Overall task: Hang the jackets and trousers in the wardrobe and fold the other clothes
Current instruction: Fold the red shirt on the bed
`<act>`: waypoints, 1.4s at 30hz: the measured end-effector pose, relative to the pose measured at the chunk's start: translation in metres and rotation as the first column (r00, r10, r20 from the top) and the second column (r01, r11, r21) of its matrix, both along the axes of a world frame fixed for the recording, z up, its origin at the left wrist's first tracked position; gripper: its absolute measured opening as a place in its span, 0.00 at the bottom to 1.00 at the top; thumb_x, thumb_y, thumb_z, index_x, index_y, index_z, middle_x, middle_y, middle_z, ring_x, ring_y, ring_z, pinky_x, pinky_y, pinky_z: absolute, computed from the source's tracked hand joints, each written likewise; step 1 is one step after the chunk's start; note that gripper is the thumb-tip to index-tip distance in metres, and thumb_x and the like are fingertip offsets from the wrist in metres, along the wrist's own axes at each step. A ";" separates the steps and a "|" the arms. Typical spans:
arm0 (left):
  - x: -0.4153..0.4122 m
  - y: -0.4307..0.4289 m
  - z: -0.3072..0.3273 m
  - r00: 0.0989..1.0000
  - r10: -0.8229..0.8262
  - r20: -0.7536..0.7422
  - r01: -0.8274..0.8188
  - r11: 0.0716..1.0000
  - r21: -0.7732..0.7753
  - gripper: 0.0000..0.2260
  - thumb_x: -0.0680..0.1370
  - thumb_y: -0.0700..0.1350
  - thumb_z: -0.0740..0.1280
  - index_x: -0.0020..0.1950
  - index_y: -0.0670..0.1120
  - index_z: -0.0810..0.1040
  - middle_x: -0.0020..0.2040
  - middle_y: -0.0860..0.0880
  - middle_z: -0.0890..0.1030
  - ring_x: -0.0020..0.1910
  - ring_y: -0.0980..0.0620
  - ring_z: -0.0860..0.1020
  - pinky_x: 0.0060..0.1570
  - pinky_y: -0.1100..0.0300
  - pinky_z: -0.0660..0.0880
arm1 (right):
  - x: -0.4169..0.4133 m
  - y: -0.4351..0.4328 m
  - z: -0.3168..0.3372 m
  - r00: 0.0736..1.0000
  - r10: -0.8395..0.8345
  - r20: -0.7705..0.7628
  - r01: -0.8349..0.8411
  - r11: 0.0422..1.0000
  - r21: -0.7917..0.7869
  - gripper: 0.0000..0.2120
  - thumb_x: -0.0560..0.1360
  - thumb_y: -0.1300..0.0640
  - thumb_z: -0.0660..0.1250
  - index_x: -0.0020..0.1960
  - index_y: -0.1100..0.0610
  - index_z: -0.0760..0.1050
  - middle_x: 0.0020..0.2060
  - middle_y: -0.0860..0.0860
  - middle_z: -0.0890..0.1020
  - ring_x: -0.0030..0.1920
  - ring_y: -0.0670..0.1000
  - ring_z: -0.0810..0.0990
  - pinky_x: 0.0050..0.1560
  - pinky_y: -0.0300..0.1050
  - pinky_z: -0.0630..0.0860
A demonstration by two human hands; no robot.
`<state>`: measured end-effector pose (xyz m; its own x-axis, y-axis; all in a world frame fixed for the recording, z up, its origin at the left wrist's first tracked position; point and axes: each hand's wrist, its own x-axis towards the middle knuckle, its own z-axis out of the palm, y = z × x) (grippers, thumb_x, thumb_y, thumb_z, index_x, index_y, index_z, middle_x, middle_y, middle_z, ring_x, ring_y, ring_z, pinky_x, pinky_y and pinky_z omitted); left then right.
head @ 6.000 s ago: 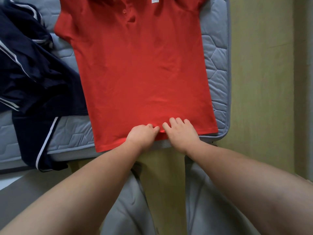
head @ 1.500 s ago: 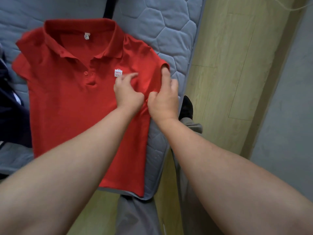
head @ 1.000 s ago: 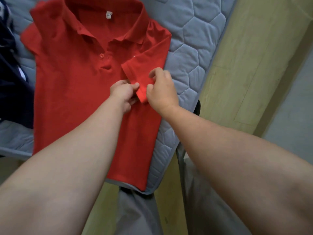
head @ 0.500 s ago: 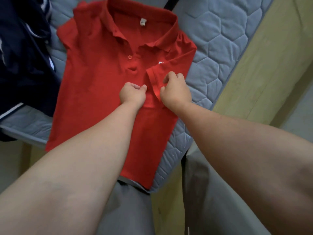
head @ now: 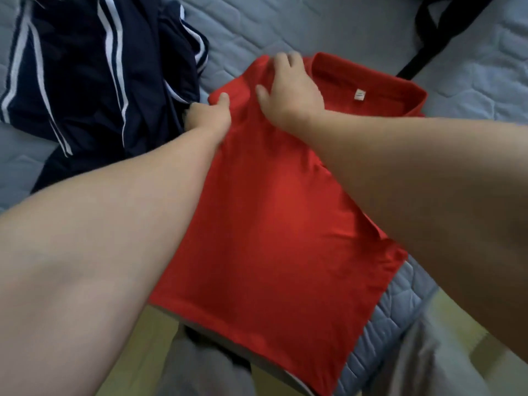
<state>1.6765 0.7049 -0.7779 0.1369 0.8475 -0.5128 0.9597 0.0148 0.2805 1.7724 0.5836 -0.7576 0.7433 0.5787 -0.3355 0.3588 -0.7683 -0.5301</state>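
A grey quilted mattress [head: 343, 24] is seen across the upper part of the view, and its edge is met at 5 o'clock, where pale wooden floor [head: 143, 338] is shown beyond it. The 9 to 11 o'clock area is taken up by a crumpled navy garment with white stripes [head: 85, 81]. The red polo shirt [head: 271, 224] is laid flat in the centre of the mattress; its long axis is set from 1 o'clock to 7 o'clock, with the collar pointed to 1 o'clock and the hem brought over the mattress edge at 6 to 7 o'clock. Its 10 o'clock shoulder edge is found touching the navy garment, so little room is left there, while bare mattress is left open past the collar from 12 to 3 o'clock, crossed only by a black strap [head: 428, 32] at 1 o'clock. The right hand [head: 288, 92] is pressed flat on the shoulder beside the collar, fingers spread apart. The sleeve edge is gripped by the left hand [head: 210, 114], thumb laid on top and the other fingers tucked out of sight. A small white label [head: 359, 96] is seen inside the collar.
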 end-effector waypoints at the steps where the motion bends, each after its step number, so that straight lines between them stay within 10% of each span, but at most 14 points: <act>1: 0.000 0.004 -0.004 0.999 -0.004 0.036 0.007 0.997 -0.080 0.35 0.77 0.65 0.64 0.71 0.38 0.73 0.70 0.39 0.76 0.69 0.41 0.74 0.68 0.53 0.71 | 0.001 0.016 -0.004 1.000 0.019 0.010 -0.018 0.999 -0.034 0.26 0.78 0.43 0.63 0.70 0.56 0.67 0.72 0.54 0.68 0.66 0.60 0.75 0.60 0.56 0.73; 8: -0.008 0.034 -0.018 0.892 0.335 0.304 -0.171 0.872 -0.460 0.14 0.73 0.40 0.77 0.57 0.42 0.82 0.46 0.47 0.85 0.43 0.50 0.84 0.42 0.59 0.82 | 0.033 0.069 -0.022 0.998 -0.036 -0.044 0.018 0.934 -0.358 0.22 0.80 0.53 0.60 0.71 0.59 0.71 0.73 0.61 0.68 0.71 0.60 0.71 0.69 0.51 0.69; 14: -0.014 0.042 -0.004 0.831 0.447 0.330 -0.255 0.834 -0.489 0.11 0.77 0.33 0.68 0.46 0.49 0.75 0.32 0.53 0.78 0.21 0.59 0.69 0.21 0.69 0.62 | 0.047 0.079 -0.013 0.997 -0.055 -0.059 0.036 0.959 -0.282 0.17 0.79 0.55 0.62 0.65 0.62 0.77 0.65 0.58 0.80 0.66 0.60 0.77 0.64 0.47 0.73; 20: -0.022 0.030 0.015 0.714 0.569 0.409 -0.305 0.778 -0.550 0.11 0.79 0.30 0.60 0.54 0.43 0.76 0.49 0.44 0.83 0.35 0.50 0.86 0.29 0.63 0.79 | 0.045 0.083 0.004 0.995 -0.035 -0.098 0.036 0.999 0.014 0.07 0.74 0.50 0.71 0.53 0.48 0.80 0.49 0.46 0.83 0.53 0.50 0.82 0.50 0.39 0.74; 24: -0.032 0.013 0.021 0.646 0.575 0.502 -0.349 0.807 -0.476 0.11 0.76 0.30 0.64 0.52 0.44 0.76 0.48 0.43 0.84 0.39 0.48 0.86 0.38 0.57 0.83 | 0.037 0.082 0.021 0.985 0.028 -0.173 0.001 0.986 0.165 0.04 0.78 0.55 0.66 0.50 0.47 0.75 0.50 0.50 0.84 0.44 0.53 0.85 0.48 0.50 0.82; 33: -0.058 -0.014 0.022 0.813 0.075 0.578 -0.032 0.996 -0.085 0.09 0.71 0.41 0.74 0.40 0.55 0.80 0.37 0.59 0.83 0.37 0.65 0.81 0.45 0.64 0.78 | 0.013 0.040 0.050 0.995 0.097 -0.039 -0.082 0.958 0.274 0.12 0.68 0.62 0.62 0.47 0.58 0.81 0.41 0.48 0.82 0.44 0.50 0.79 0.52 0.46 0.76; 38: -0.080 -0.037 0.024 0.806 -0.276 0.524 0.256 0.960 0.111 0.07 0.71 0.36 0.71 0.46 0.47 0.81 0.52 0.47 0.78 0.46 0.47 0.81 0.54 0.50 0.79 | -0.034 -0.008 0.052 0.980 0.163 0.112 -0.195 0.901 0.387 0.06 0.67 0.60 0.65 0.41 0.63 0.76 0.38 0.56 0.79 0.41 0.58 0.77 0.45 0.51 0.73; 42: -0.101 -0.054 0.022 0.778 -0.542 0.319 0.530 0.838 0.131 0.08 0.69 0.39 0.70 0.46 0.48 0.80 0.60 0.51 0.73 0.55 0.48 0.78 0.57 0.52 0.76 | -0.069 -0.045 0.025 0.984 -0.148 -0.100 0.172 0.934 0.314 0.08 0.74 0.55 0.68 0.41 0.60 0.75 0.36 0.52 0.80 0.40 0.54 0.77 0.47 0.51 0.74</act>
